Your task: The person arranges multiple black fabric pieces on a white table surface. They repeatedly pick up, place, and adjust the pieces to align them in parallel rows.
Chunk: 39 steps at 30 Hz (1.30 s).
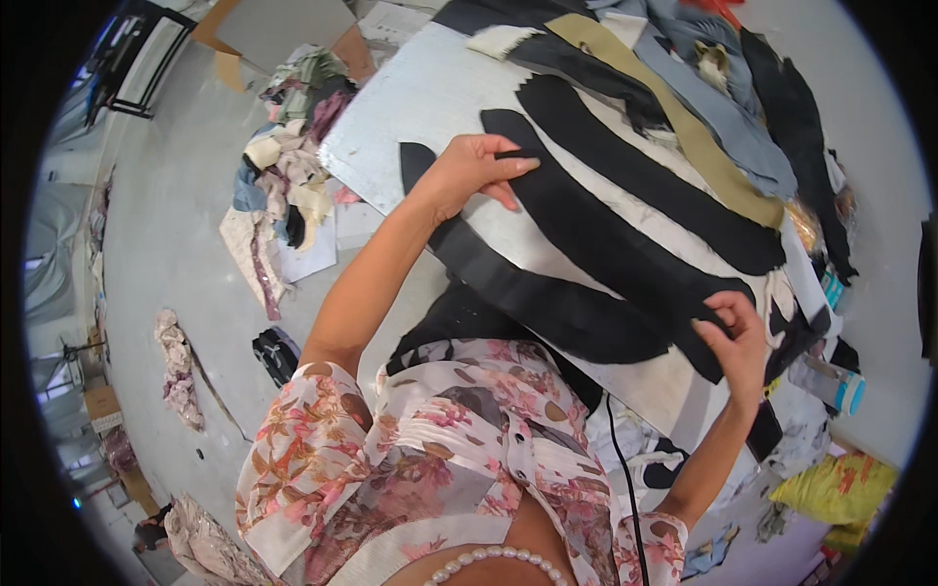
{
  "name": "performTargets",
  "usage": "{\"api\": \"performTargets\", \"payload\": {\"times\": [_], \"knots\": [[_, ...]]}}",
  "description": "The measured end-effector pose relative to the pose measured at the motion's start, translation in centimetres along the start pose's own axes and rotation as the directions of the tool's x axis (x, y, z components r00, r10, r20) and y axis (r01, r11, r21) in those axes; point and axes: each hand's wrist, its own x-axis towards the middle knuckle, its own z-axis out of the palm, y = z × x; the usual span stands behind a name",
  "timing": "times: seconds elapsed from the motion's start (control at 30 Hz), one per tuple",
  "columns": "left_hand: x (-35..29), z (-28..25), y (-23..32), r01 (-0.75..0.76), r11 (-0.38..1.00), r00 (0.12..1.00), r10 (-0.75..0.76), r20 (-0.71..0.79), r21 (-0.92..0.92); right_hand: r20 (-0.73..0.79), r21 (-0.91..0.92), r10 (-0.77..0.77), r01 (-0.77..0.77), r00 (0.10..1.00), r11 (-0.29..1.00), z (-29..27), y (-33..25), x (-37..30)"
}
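A long black fabric strip (586, 220) stretches across the white worktable (391, 103) between my two hands. My left hand (479, 168) pinches its edge near the far left end, thumb against fingers. At the strip's near right end, my right hand (733, 330) grips it between thumb and fingers. Nearer to me lies another dark strip (518, 288), which curves along the table's front edge and partly meets the held one at the right. Beyond the held strip is a further black strip (645, 171), lying on white fabric (625, 207).
Olive fabric (674, 112) and blue-grey fabric (713, 117) pile up along the table's far side. Cloth scraps (293, 166) heap on the floor at left, below a cardboard box (274, 34). A yellow sack (840, 488) stands at lower right. A black cable (625, 469) hangs before me.
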Motion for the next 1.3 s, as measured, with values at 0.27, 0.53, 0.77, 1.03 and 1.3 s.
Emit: {"api": "performTargets", "payload": {"times": [0.27, 0.53, 0.77, 1.03, 1.3], "knots": [[2.7, -3.8, -0.4, -0.121, 0.926, 0.951, 0.212, -0.227, 0.357, 0.039, 0.017, -0.002, 0.001, 0.999, 1.0, 6.4, 0.3, 3.6], [5.6, -4.1, -0.2, -0.164, 0.719, 0.896, 0.396, -0.203, 0.676, -0.041, -0.216, -0.055, 0.045, 0.998, 0.975, 6.6, 1.1, 5.7], [4.8, -1.9, 0.0, -0.057, 0.272, 0.776, 0.617, -0.129, 0.961, -0.05, -0.276, -0.136, 0.117, 0.989, 0.954, 7.1, 1.4, 6.3], [6.2, 0.8, -4.9, -0.237, -0.071, 0.762, 0.605, 0.231, 0.969, -0.048, -0.364, -0.15, 0.122, 0.988, 0.923, 6.2, 1.5, 6.0], [4.0, 6.4, -4.3, -0.45, -0.135, 0.698, 0.563, 0.442, 0.883, -0.076, -0.509, -0.253, 0.181, 0.964, 0.842, 6.1, 2.1, 5.9]]}}
